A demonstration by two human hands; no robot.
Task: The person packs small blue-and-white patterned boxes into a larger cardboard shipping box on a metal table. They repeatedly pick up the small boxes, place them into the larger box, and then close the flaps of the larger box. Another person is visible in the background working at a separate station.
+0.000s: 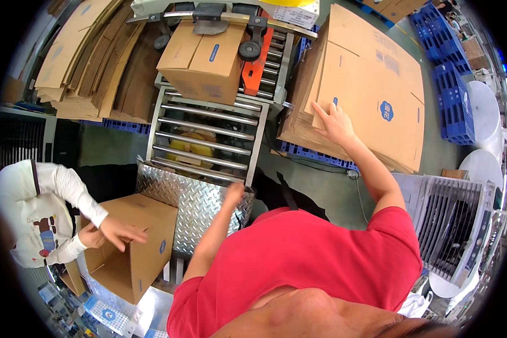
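Observation:
My right hand [335,125] rests on the near left edge of a stack of flattened cardboard boxes [372,84], its fingers spread over the top sheet. My left hand [234,194] is curled into a loose fist above the diamond-pattern metal plate [200,211], near the end of the roller conveyor [205,135]. Nothing shows in it. On the conveyor's far part sits a closed carton [203,65], below the metal bar and black wheels [249,50] of a machine. To my left, an open carton [146,248] stands beside the metal plate.
A co-worker in white sleeves [45,208] holds both hands at the open carton. More flattened cardboard [90,56] is piled at the far left. Blue pallets [453,101] stand at the right, behind a grey slatted unit [450,225]. A thin cable [357,191] trails along the floor.

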